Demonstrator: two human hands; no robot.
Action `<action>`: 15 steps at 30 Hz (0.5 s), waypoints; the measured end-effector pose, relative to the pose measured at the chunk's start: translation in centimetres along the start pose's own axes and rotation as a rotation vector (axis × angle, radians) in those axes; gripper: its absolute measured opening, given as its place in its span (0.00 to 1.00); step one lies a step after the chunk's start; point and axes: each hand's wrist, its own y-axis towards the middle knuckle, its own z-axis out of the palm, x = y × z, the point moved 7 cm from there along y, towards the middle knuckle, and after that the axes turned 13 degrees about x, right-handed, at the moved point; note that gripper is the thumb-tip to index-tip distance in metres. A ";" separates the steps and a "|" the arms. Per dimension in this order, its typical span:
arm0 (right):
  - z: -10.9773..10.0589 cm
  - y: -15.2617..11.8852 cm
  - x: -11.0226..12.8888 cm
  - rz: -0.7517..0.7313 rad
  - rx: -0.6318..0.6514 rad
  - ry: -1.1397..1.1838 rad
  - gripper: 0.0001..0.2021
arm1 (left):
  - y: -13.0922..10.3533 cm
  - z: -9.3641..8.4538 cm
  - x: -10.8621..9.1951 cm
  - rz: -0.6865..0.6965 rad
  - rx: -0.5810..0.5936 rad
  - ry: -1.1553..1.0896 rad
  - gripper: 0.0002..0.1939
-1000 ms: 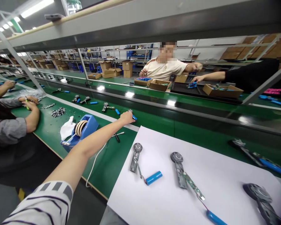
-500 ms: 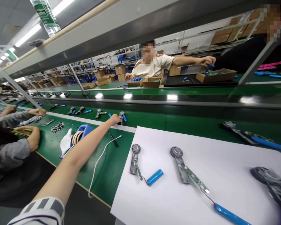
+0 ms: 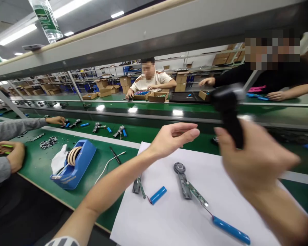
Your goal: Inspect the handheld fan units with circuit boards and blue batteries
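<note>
My left hand (image 3: pixel 173 138) hangs over the far edge of the white sheet (image 3: pixel 154 225), thumb and fingers apart with nothing between them. On the right, my right hand (image 3: pixel 259 157) is raised and smeared by motion, its fingers round a black device (image 3: pixel 228 109) with a rounded head. Below my hands, a grey housing (image 3: pixel 183 184) lies on the sheet, its green circuit board (image 3: pixel 197 194) wired to a blue battery (image 3: pixel 231 230). Further left lies another housing (image 3: pixel 136 186), partly under my left forearm, with a shorter blue battery (image 3: pixel 158 195).
A blue tape dispenser (image 3: pixel 79 167), a black pen (image 3: pixel 115 155) and a white cable (image 3: pixel 105 167) lie left of the sheet. Beyond, several assemblies (image 3: pixel 120 131) sit on the green belt. Co-workers' arms reach in at left and across the line. A metal shelf (image 3: pixel 143 37) spans overhead.
My left hand has drawn back from the belt to above the sheet, leaving the assembly there. My right hand has come into view with the black device. The view has shifted right.
</note>
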 end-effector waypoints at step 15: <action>17.6 2.1 0.0 -0.105 0.838 0.493 0.17 | 3.9 -8.8 8.6 -0.263 0.022 -0.105 0.28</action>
